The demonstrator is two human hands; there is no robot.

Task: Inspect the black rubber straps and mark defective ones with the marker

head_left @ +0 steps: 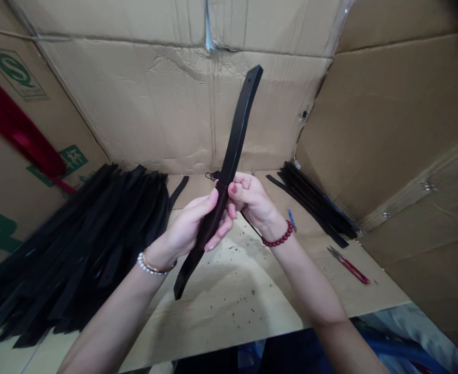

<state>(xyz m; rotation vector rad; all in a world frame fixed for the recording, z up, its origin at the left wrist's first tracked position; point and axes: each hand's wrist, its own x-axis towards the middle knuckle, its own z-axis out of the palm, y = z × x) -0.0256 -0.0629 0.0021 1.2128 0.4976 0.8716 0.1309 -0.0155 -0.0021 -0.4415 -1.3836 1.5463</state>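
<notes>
A long, slightly curved black strip (239, 127) with a small hole near its top end is held up at a slant over the table. Dark brown cord (212, 221) is wound closely round its middle. My left hand (193, 221) is closed around the wound part, thumb in front and fingers behind. At the upper end of the winding, my right hand (252, 200) pinches the cord against the strip's edge. A loose dark length of cord trails below the right hand toward the wrist. Some right fingertips are hidden behind the strip.
A large pile of black strips (96, 244) covers the table's left side. A smaller stack (314, 202) lies at the back right, near red-handled thread snips (349, 266) and a small blue item (291, 219). Cardboard walls (154, 104) enclose the table (197, 322); dark crumbs are scattered on it.
</notes>
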